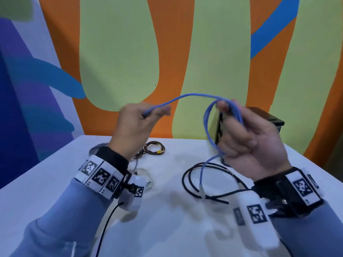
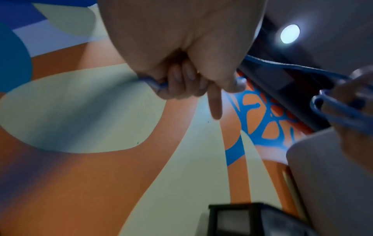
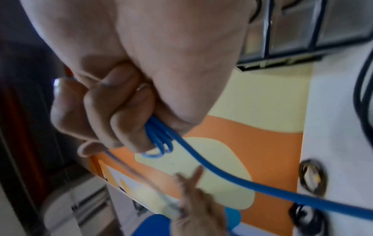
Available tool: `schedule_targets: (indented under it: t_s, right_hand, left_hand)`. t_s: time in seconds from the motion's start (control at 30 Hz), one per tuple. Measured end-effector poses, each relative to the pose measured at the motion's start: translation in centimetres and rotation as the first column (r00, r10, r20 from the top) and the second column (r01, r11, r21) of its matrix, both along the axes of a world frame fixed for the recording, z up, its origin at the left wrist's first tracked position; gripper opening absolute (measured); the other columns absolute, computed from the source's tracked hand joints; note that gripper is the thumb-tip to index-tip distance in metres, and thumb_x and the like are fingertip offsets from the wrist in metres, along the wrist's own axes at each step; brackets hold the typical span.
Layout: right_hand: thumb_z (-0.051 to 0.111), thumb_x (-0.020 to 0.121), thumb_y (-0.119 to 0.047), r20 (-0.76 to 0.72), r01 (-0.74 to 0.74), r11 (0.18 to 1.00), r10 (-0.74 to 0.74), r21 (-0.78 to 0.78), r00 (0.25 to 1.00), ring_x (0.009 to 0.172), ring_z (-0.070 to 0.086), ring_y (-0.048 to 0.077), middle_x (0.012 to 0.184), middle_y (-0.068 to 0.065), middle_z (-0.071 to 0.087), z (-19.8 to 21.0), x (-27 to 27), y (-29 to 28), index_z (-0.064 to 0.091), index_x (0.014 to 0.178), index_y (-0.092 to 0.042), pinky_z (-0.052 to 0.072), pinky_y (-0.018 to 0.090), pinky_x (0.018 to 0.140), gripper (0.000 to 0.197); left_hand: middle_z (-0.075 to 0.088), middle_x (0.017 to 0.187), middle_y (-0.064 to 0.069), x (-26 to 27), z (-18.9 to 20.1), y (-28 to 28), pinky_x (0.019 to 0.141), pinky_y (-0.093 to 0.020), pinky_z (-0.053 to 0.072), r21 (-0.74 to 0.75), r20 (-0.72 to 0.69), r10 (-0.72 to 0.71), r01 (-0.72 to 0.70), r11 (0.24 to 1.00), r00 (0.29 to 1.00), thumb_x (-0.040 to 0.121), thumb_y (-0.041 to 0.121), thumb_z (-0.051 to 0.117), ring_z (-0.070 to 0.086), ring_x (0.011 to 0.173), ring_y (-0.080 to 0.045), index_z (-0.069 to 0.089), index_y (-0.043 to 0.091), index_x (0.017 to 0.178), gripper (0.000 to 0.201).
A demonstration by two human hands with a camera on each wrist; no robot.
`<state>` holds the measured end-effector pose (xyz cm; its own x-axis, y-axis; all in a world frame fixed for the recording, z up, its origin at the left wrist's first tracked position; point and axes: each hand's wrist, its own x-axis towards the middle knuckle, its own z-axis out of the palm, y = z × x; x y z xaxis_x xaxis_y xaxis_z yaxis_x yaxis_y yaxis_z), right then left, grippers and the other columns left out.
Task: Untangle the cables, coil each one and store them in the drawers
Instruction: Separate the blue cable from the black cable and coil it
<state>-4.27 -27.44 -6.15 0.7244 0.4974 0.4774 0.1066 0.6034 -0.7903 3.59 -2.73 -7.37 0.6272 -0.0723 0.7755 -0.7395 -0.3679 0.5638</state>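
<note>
Both hands are raised above the white table (image 1: 167,210) with a blue cable (image 1: 187,96) strung between them. My right hand (image 1: 246,138) grips several loops of the blue cable (image 3: 159,137) in its curled fingers, and the cable's free end with a clear plug (image 1: 202,190) hangs down onto the table. My left hand (image 1: 137,125) pinches the cable's other stretch (image 2: 155,83) between thumb and curled fingers, index finger (image 2: 215,105) pointing out. The black drawer unit (image 1: 267,119) stands behind my right hand, mostly hidden by it.
A black cable (image 1: 193,180) lies looped on the table under my right hand. A coiled brown cable with a yellow plug (image 1: 155,148) sits at the back centre. A clear or white cable (image 1: 143,175) lies near my left wrist. A painted wall rises behind the table.
</note>
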Motion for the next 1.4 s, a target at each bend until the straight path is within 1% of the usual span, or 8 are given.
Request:
schedule_targets:
  t_s: [0.13,0.3,0.47,0.63,0.97,1.1,1.23,1.4]
  right_hand:
    - [0.033,0.115,-0.023,-0.006,-0.142,0.959,0.148,0.245,0.989,0.044,0.025,0.009,0.060,-0.006,0.036,0.7,0.1,-0.4,0.043,0.153,0.004,0.027,0.025,0.049,0.047]
    - [0.039,0.113,-0.018,-0.142,0.468,0.846,-0.446,0.254,0.884,0.056,0.055,0.005,0.078,-0.002,0.067,0.4,1.2,0.6,0.044,0.147,0.007,0.048,0.016,0.059,0.042]
    - [0.036,0.114,-0.015,0.253,0.773,0.574,-0.732,-0.269,0.632,0.058,0.064,0.021,0.068,0.008,0.070,-0.9,1.8,1.5,0.053,0.110,0.005,0.053,0.032,0.062,0.027]
    - [0.038,0.113,-0.018,0.266,0.546,0.617,-0.491,-0.566,0.830,0.048,0.033,0.013,0.055,0.000,0.041,-1.6,1.7,2.0,0.057,0.122,0.007,0.030,0.022,0.046,0.032]
    - [0.046,0.100,-0.039,-0.228,0.079,0.952,-0.151,-0.296,0.962,0.045,0.002,0.010,0.060,-0.007,0.009,-1.2,0.1,2.5,0.045,0.069,-0.022,0.007,0.023,0.042,0.036]
    - [0.046,0.101,-0.041,-0.253,0.111,0.978,-0.154,-0.179,0.955,0.045,0.002,0.011,0.059,-0.008,0.008,-1.4,0.5,2.7,0.044,0.070,-0.022,0.005,0.024,0.043,0.037]
    - [0.043,0.108,-0.037,-0.236,0.236,0.964,-0.260,-0.126,0.936,0.044,0.003,0.010,0.056,-0.009,0.011,-2.0,1.5,2.6,0.049,0.076,-0.018,0.006,0.022,0.041,0.038]
    - [0.049,0.110,-0.034,-0.163,0.472,0.865,-0.497,-0.172,0.852,0.041,0.011,0.006,0.055,-0.008,0.016,-2.4,2.3,2.7,0.054,0.081,-0.014,0.011,0.020,0.040,0.035]
  left_hand:
    - [0.072,0.085,-0.003,-1.0,-1.6,-2.4,0.066,-0.043,0.046,0.704,0.004,0.268,-0.193,0.683,0.963,0.108,0.058,0.042,0.065,0.084,-0.033,0.064,0.025,0.105,0.039]
    - [0.049,0.077,0.001,-6.3,-2.1,-7.0,0.059,-0.043,0.033,0.851,0.143,0.103,-0.175,0.495,0.984,0.114,0.038,0.036,0.049,0.073,-0.038,0.037,0.026,0.100,0.018]
    - [0.069,0.081,0.004,-6.2,0.0,-5.7,0.060,-0.040,0.049,0.648,0.256,-0.128,-0.072,0.758,0.958,0.105,0.045,0.055,0.063,0.071,-0.027,0.069,0.026,0.100,0.024]
    - [0.064,0.070,0.003,-3.3,1.1,-1.6,0.060,-0.030,0.041,0.307,0.152,-0.169,0.116,0.945,0.974,0.086,0.032,0.088,0.053,0.062,-0.015,0.083,0.019,0.087,0.014]
    - [0.060,0.094,-0.001,-1.0,-0.4,-2.0,0.072,-0.035,0.045,0.281,0.370,-0.023,-0.089,0.956,0.929,0.099,0.026,0.071,0.056,0.081,-0.021,0.085,0.018,0.109,0.018]
    - [0.069,0.072,0.004,-2.2,-0.9,-3.1,0.062,-0.021,0.040,0.236,-0.082,-0.131,0.147,0.961,0.988,0.102,0.021,0.070,0.052,0.063,-0.004,0.085,0.021,0.107,0.016]
    - [0.074,0.094,-0.021,-3.4,-0.6,-4.3,0.078,-0.024,0.058,-0.191,-0.495,-0.454,0.417,0.889,0.741,0.104,-0.004,0.050,0.067,0.082,-0.020,0.076,-0.005,0.115,0.029]
    - [0.076,0.105,-0.024,-3.9,-0.8,-4.9,0.094,-0.041,0.054,-0.472,-0.559,-0.590,0.361,0.804,0.582,0.099,0.002,0.044,0.067,0.096,-0.030,0.076,-0.007,0.109,0.035]
